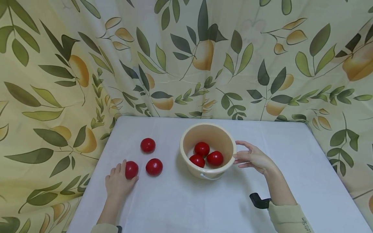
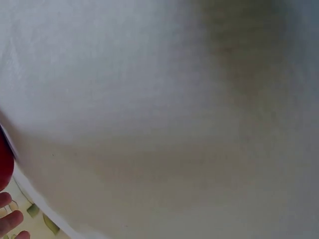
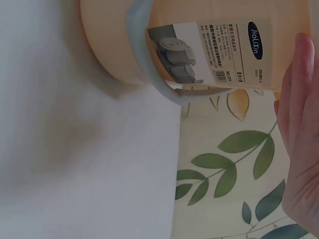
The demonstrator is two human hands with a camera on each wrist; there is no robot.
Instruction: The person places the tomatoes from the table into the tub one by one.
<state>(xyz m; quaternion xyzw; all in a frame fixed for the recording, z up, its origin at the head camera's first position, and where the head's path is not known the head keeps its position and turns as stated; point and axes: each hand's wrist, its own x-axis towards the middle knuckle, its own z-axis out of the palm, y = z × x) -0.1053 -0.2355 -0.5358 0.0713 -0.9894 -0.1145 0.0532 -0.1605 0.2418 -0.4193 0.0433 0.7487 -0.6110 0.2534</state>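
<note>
A cream plastic bucket (image 1: 209,127) with a pale handle (image 3: 144,47) stands upright on the table, with 3 glossy red balls (image 1: 202,149) inside it. My right hand (image 1: 256,158) has its fingers stretched out against the bucket's right side near the rim; in the right wrist view the fingers (image 3: 299,74) lie beside the labelled wall. To the left, my left hand (image 1: 119,179) holds a red ball (image 1: 131,170) on the table, with fingers on its left and thumb at its lower right. Only a sliver of that ball (image 2: 5,162) shows in the left wrist view.
Two more loose red balls lie on the table between the left hand and the bucket: a nearer ball (image 1: 154,167) and a farther ball (image 1: 147,145). White cloth covers the table (image 1: 180,207). Behind its far edge hangs a leaf-and-fruit patterned curtain (image 1: 186,74).
</note>
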